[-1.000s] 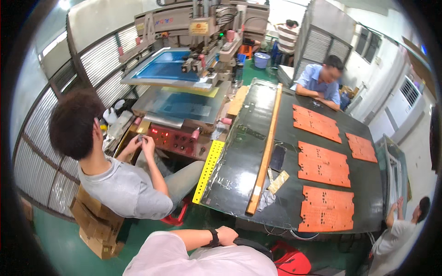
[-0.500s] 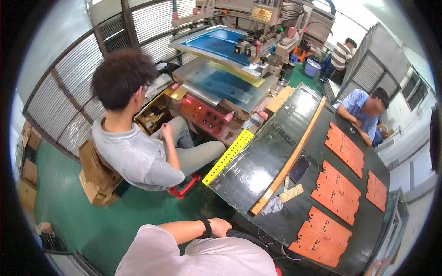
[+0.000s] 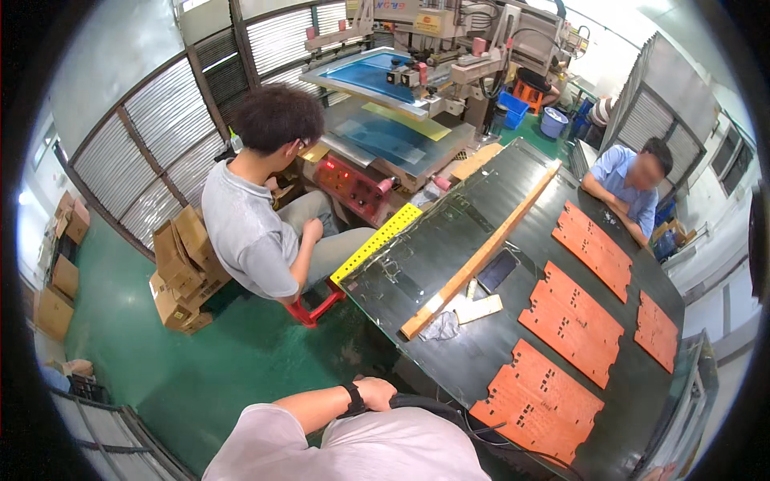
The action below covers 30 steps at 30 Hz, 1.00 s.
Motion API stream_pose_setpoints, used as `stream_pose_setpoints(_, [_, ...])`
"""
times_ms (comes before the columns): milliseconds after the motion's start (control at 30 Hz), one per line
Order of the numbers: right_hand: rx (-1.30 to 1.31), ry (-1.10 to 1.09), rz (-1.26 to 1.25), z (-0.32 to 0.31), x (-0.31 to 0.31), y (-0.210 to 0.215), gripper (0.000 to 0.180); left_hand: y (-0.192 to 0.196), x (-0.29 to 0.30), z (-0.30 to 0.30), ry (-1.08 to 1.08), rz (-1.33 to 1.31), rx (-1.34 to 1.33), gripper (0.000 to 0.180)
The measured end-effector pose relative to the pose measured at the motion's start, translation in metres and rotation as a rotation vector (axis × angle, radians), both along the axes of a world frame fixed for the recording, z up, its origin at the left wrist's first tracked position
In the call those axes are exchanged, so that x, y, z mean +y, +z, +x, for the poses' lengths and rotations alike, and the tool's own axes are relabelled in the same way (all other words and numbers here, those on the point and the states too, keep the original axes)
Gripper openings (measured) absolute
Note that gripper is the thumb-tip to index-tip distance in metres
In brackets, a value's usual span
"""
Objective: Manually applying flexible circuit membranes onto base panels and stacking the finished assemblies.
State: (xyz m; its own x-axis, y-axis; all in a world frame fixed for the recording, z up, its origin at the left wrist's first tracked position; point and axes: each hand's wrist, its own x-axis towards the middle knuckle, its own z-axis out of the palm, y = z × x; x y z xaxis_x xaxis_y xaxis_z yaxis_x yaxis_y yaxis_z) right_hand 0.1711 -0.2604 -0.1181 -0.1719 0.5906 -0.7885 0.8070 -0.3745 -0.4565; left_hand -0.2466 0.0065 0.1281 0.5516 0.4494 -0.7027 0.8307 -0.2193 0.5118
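Observation:
My left hand (image 3: 374, 394), with a black band on its wrist, lies in front of my waist beside a dark strap or cloth (image 3: 417, 403). Its fingers are mostly hidden, so I cannot make out whether it grips anything. My right hand does not show. To the right of my left hand stands a large dark table (image 3: 449, 353). Several flat orange sheets (image 3: 571, 323) with notched edges and small dark marks are spread over it. A long wooden bar (image 3: 481, 248) lies across the table, near a dark phone (image 3: 498, 271), a pale block (image 3: 479, 309) and a crumpled grey cloth (image 3: 440, 327).
At the left, a person in a grey shirt (image 3: 249, 224) sits on a red stool (image 3: 311, 311) before a printing machine (image 3: 353, 188). Another person in blue (image 3: 622, 178) leans on the table's far right. Cardboard boxes (image 3: 180, 264) stand on the green floor. A yellow perforated strip (image 3: 377, 243) edges the table.
The view has shifted, moving the table and sheets left and slightly up in the picture. The seated person in grey bends more toward the machine. My left hand stays by my waist.

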Motion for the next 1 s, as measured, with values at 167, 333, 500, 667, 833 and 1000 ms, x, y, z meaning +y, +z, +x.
stream_pose_setpoints(167, [-0.05, 0.049, -0.048, 0.03, -0.017, 0.003, 0.049, 0.019, -0.013, 0.02, 0.079, -0.014, 0.058, 0.043])
stream_pose_setpoints(333, [-0.05, 0.005, -0.063, 0.031, -0.022, 0.001, 0.05, 0.025, -0.014, 0.031, 0.123, -0.019, 0.043, 0.047])
stream_pose_setpoints(500, [-0.008, -0.095, -0.081, 0.026, -0.02, -0.016, 0.051, 0.023, -0.004, 0.037, 0.069, 0.018, 0.052, 0.048])
stream_pose_setpoints(667, [0.027, -0.201, -0.095, 0.019, -0.024, -0.048, 0.052, -0.007, 0.006, 0.019, -0.022, 0.168, -0.046, 0.048])
stream_pose_setpoints(833, [-0.059, -0.198, 0.142, -0.025, -0.017, -0.046, 0.049, 0.011, 0.027, 0.02, -0.039, 0.064, 0.018, 0.053])
stream_pose_setpoints(1000, [-0.124, -0.106, 0.267, -0.046, -0.016, -0.031, 0.048, 0.008, 0.037, 0.008, -0.07, 0.066, -0.042, 0.059])
